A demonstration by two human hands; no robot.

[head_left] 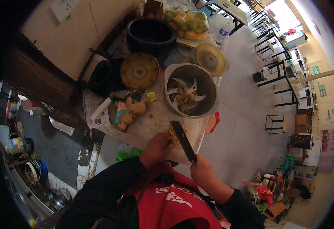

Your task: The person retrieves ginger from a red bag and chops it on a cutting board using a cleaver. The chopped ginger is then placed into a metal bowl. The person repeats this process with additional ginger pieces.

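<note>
My right hand (204, 171) grips the handle of a kitchen cleaver (183, 140), its blade angled away from me over the worktop. Under my left hand (159, 147) is a yellowish piece of what looks like ginger (173, 135), close beside the blade; the fingers are partly hidden. Beyond the cleaver stands a grey mincer bowl (170, 106) with curved metal blades (190, 91) and chopped pieces inside. A knobbly heap of ginger root (136, 107) lies to the left on the same worktop (155, 123).
A yellow patterned bowl (139, 71), a large black pot (151, 47) and a round yellowish lid or dish (210, 59) stand at the back. Behind them are bagged fruit (187, 24) and a plastic bottle (223, 33). A white-handled object (101, 108) lies at the left edge.
</note>
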